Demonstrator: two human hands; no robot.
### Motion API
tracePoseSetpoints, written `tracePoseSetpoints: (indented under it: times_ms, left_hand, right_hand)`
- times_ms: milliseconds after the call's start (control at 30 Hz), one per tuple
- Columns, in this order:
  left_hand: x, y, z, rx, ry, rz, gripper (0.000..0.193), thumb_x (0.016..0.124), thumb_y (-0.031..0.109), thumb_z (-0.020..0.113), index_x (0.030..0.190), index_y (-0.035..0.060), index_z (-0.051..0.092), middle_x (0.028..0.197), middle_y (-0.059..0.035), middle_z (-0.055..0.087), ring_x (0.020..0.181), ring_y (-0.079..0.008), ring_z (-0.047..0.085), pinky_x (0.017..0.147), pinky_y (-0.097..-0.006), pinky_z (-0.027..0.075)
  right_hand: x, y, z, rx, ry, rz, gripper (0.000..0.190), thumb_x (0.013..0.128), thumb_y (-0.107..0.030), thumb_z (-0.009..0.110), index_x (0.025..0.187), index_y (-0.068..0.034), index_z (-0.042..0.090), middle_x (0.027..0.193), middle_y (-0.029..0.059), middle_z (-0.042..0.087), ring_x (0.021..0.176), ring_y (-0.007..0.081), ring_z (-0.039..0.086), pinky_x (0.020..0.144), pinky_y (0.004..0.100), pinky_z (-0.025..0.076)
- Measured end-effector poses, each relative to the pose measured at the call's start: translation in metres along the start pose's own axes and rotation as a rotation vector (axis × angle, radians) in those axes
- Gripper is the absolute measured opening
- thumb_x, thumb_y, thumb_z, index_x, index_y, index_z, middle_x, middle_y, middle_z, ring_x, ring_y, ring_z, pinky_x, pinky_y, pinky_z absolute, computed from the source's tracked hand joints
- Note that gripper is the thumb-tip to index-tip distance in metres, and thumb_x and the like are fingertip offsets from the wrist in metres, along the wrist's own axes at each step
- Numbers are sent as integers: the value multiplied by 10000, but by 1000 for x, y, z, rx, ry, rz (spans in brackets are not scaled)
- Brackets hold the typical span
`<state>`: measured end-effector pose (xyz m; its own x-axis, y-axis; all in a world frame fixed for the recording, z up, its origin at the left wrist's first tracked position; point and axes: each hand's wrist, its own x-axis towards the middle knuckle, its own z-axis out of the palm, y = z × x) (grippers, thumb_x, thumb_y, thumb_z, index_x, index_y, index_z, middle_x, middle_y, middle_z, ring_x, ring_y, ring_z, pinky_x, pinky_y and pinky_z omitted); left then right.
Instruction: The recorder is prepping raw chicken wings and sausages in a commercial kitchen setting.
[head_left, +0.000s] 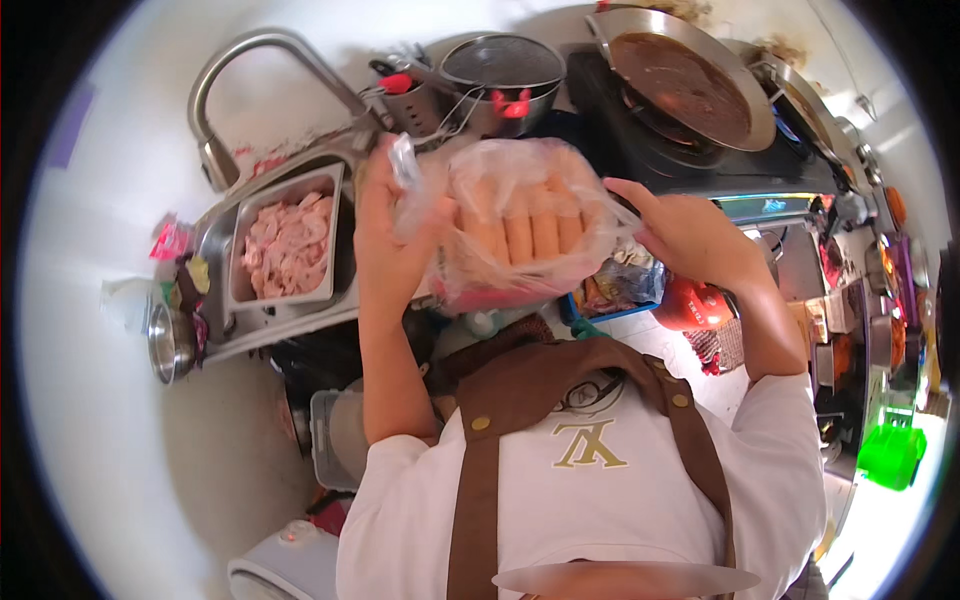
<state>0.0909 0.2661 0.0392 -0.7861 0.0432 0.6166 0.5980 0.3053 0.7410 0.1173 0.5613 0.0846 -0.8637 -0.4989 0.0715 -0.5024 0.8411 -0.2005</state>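
A clear plastic bag (480, 281) of sausages is held up in front of my chest, between my two hands. Several pale orange sausages (546, 229) lie side by side inside it, and its lower part looks pink. On the left, my left hand (401, 217) grips the bag, with a bunched flap of plastic sticking up by the thumb and fingers. My right hand (694, 236) pinches the opposite edge and pulls the film taut. Motion blurs the bag, so I cannot tell whether its mouth is open.
To the left, a steel tray of raw meat (289, 244) sits in the sink (217, 300) under a curved faucet (196, 120). A wok of brown sauce (682, 82) stands on the black stove (600, 112). A strainer (502, 60) rests on a pot behind the bag. A red gas cylinder (694, 302) stands below right.
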Motion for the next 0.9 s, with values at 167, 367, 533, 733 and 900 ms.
tracePoseSetpoints:
  times_ms: [167, 367, 533, 733, 900]
  left_hand:
    - [7, -4, 18, -65, 102, 131, 228, 836, 61, 505, 1044, -25, 540, 1171, -109, 444, 793, -170, 518, 812, -272, 383]
    - [17, 11, 49, -97, -99, -122, 269, 914, 242, 415, 925, -1, 529, 864, -51, 538, 845, -129, 488, 805, -274, 381]
    - [14, -4, 44, -426, 151, -304, 279, 921, 267, 377, 926, 9, 481, 702, -81, 526, 639, -176, 553, 717, -305, 438]
    - [19, 8, 52, -524, 182, -520, 267, 912, 278, 397, 974, 31, 478, 686, -45, 472, 680, -165, 518, 699, -318, 451]
    - [29, -2, 49, -785, 374, -488, 255, 906, 271, 405, 962, 37, 491, 651, -18, 443, 575, -123, 432, 691, -280, 429]
  right_hand:
    - [38, -7, -18, 469, 642, -96, 204, 781, -60, 494, 985, -62, 491, 692, 116, 568, 635, 247, 581, 601, 332, 451]
    - [64, -36, -1, 202, 780, -383, 430, 766, -211, 587, 1129, -35, 436, 1073, 147, 504, 978, 293, 495, 801, 394, 400]
    - [53, -33, 44, 796, 677, -5, 1115, 608, -296, 764, 1346, 16, -11, 1369, 246, 148, 1293, 310, 153, 1046, 398, 140]
    - [86, -39, 77, 675, 704, -105, 405, 870, -260, 474, 1175, -21, 357, 1173, 172, 470, 1158, 271, 401, 977, 375, 284]
    - [107, -45, 81, 1872, 795, 75, 176, 926, -250, 350, 935, -90, 422, 670, 36, 476, 594, 124, 453, 566, 259, 394]
